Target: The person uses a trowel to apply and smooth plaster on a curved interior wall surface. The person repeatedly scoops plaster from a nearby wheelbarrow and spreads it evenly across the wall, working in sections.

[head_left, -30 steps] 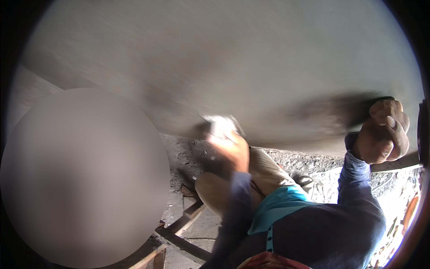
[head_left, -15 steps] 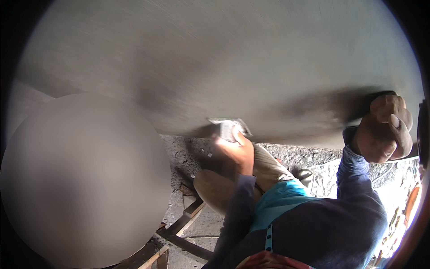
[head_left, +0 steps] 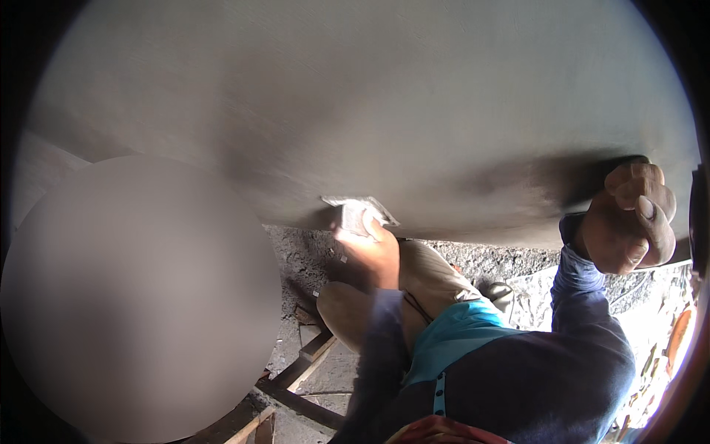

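Observation:
My left hand (head_left: pixel 373 255) is closed on a hand float (head_left: pixel 359 209), a thin grey plate with a pale block-like grip. Its plate lies against the smooth grey wall surface (head_left: pixel 414 111), close to the lower edge. Sunlight falls brightly on the grip and fingers. Over to the right, my right hand (head_left: pixel 629 222) is curled into a fist near the same surface, throwing a dark shadow on it. No object shows in that fist.
Below the wall lies rough, crumbly ground (head_left: pixel 299 255). A wooden frame of narrow bars (head_left: pixel 307 362) stands at lower left. A large blurred disc (head_left: pixel 140 296) covers the left side. Bright, sunlit debris (head_left: pixel 658 348) is at the right.
My left hand has slid a little to the left along the wall with the float. My right fist has barely shifted.

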A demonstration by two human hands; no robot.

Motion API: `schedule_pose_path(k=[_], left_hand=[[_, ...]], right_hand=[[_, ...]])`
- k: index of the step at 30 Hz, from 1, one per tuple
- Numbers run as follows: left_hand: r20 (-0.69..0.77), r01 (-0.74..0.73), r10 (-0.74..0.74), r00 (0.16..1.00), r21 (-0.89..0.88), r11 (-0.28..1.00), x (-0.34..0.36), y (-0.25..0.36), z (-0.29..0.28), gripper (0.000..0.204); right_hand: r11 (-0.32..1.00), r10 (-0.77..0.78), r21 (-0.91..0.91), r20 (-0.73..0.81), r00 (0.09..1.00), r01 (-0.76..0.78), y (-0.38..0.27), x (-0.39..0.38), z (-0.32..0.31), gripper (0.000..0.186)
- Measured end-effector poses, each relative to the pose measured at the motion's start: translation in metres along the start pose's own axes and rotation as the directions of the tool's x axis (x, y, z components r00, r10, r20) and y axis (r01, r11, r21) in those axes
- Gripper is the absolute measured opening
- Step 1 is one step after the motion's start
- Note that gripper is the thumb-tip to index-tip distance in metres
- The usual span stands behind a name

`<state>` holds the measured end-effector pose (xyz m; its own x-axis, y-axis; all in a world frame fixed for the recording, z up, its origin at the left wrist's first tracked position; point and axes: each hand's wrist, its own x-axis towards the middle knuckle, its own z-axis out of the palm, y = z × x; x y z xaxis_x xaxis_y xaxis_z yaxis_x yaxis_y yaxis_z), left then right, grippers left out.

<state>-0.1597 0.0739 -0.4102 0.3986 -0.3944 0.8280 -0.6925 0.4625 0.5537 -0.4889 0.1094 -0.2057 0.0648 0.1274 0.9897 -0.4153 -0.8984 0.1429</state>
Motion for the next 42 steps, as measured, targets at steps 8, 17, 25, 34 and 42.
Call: schedule_pose_path(k=[8, 17, 25, 34, 42], left_hand=[[-0.079, 0.060, -0.049, 0.996, 0.147, 0.987, 0.230, 0.094, -0.021, 0.071], [0.142, 0.145, -0.168, 0.976, 0.156, 0.977, -0.050, -0.034, -0.016, 0.056], [-0.070, -0.078, 0.098, 0.993, 0.240, 0.968, 0.279, 0.090, -0.036, 0.069], [0.019, 0.264, -0.265, 0.964, 0.046, 0.963, -0.004, -0.027, -0.016, 0.058], [-0.035, -0.194, 0.212, 0.977, 0.269, 0.943, 0.288, 0.088, -0.042, 0.049]], right_hand=[[0.995, 0.021, -0.102, 0.029, 0.999, -0.017, 0.000, -0.007, -0.007, 0.047], [1.000, 0.001, -0.012, 0.030, 1.000, -0.001, -0.002, -0.002, -0.004, 0.048], [0.996, 0.014, -0.093, 0.046, 0.999, -0.009, 0.005, -0.007, -0.013, 0.049], [0.999, -0.011, -0.043, 0.027, 1.000, 0.012, 0.002, -0.004, -0.007, 0.049], [1.000, 0.017, -0.015, 0.035, 0.999, -0.017, 0.001, -0.011, -0.011, 0.048]])
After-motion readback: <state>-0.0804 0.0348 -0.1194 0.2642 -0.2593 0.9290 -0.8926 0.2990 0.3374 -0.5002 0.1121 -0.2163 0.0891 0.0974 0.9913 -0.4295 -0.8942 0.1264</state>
